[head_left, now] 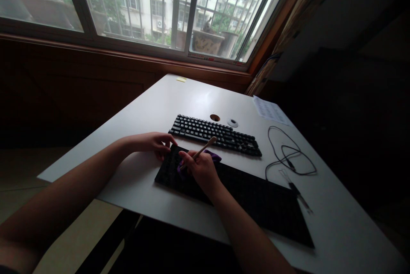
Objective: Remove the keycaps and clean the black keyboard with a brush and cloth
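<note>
A long black keyboard base (256,195) lies along the near side of the white table, its surface too dark to make out in detail. My left hand (159,142) grips its far left corner with curled fingers. Over the left part of the base, my right hand (200,167) is closed round a slim tan stick (205,146) with a rounded upper end. A purple cloth (214,155) is bunched under and around that hand; the stick's lower end is hidden in it. Just beyond lies a keyboard (214,133) with black keycaps.
On the right of the white table (134,192) lie a looped black cable (291,154), a wire keycap puller (296,190) and printed paper (270,109). Behind the keyboard are a round hole (215,117) and a grey ring (232,122). A yellow note (181,79) sits at the far corner.
</note>
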Tool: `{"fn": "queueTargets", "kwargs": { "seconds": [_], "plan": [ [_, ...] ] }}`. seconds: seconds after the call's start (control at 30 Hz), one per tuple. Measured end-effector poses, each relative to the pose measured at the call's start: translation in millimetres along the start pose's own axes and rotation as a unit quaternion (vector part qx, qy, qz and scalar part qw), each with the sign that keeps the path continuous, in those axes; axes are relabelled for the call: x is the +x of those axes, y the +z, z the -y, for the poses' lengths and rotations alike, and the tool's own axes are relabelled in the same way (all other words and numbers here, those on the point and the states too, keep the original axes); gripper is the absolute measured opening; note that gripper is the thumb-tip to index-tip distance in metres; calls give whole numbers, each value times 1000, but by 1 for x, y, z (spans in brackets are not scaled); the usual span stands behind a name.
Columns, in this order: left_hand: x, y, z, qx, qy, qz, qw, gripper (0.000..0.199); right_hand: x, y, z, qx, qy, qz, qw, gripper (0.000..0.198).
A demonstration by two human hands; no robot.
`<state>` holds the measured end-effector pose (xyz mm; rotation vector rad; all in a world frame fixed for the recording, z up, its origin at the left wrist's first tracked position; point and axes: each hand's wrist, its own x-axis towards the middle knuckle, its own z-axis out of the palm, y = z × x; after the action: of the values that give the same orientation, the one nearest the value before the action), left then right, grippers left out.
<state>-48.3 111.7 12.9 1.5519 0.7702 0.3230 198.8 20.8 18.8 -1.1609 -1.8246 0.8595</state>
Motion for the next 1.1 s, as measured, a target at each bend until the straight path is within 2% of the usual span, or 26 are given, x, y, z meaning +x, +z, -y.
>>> {"fn": "queueTargets", "kwargs": {
  "seconds": [0.2,0.5,0.83,0.97,1.1],
  "plan": [
    [0,-1,1,-2,6,1,1000,39,1,-1,-1,6,11,0,1000,49],
    [1,-2,2,-6,6,8,1000,38,2,0,-4,-18,22,-41,999,42],
    [0,-1,0,-1,8,14,1000,38,-6,-2,7,-75,-64,-36,994,23],
    [-1,0,-3,-3,6,12,1000,38,-7,-4,8,-99,-80,-40,991,30],
    [-2,1,-4,-3,1,6,1000,39,-7,-5,7,-90,-64,-34,993,42]
  ]
}}
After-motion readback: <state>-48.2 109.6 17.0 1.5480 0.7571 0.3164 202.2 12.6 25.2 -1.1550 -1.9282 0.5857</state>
